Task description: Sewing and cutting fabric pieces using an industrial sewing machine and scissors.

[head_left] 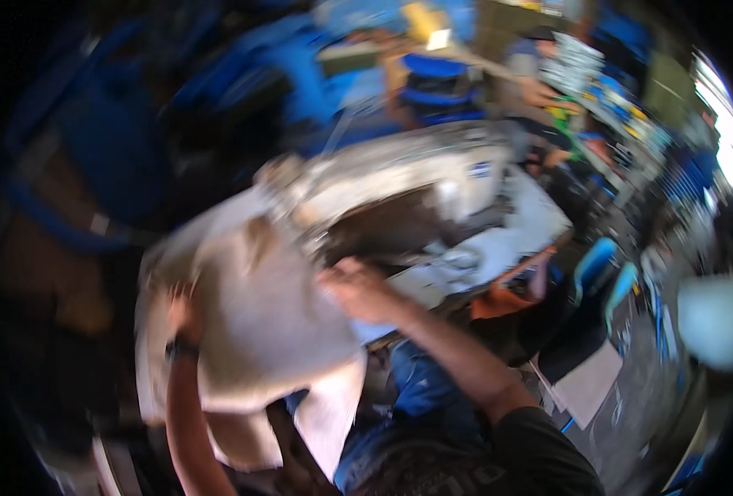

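Note:
A large cream piece of sheet material [259, 306], perhaps cloth or leather, lies over the left part of the white table and hangs down its near edge. On its left side rests my left hand [183, 314], with fingers stretched out flat and a dark band at the wrist. My right hand [362, 291] is at the sheet's right edge, close to the needle end of a sewing machine [399, 178]. Motion smears its fingers, so its grip cannot be made out. The whole picture is blurred.
The white tabletop [536, 207] reaches right behind the machine. An orange cloth [503, 302] hangs at its near right edge. Beside it are a dark chair with blue edges [585, 298] and a pale board [585, 384]. A person [540, 74] works at the back right; blue bundles [292, 70] fill the background.

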Demonstrator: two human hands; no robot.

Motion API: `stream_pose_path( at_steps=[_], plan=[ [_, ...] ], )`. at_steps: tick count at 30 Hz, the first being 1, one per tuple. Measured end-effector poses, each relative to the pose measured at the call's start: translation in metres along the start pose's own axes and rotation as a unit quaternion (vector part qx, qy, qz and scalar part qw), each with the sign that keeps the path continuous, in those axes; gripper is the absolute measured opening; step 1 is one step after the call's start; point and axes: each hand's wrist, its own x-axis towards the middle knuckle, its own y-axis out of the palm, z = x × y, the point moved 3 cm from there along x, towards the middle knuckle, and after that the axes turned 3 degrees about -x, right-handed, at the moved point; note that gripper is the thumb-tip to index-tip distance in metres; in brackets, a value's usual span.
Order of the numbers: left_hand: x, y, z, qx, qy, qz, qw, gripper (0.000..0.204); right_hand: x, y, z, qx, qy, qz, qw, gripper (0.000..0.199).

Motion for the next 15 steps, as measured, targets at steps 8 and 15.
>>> stream_pose_path(
  at_steps=[8, 15],
  plan=[
    [-0.011, -0.019, -0.078, -0.320, -0.167, 0.024, 0.932, 0.024, -0.127, -0.009, 0.107, 0.114, 0.120, -0.192, 0.967, 0.020],
    [0.013, -0.043, -0.143, -0.267, -0.113, 0.034, 0.957, 0.032, -0.188, 0.061, 0.135, 0.280, 0.357, -0.117, 0.884, 0.060]
  ],
)
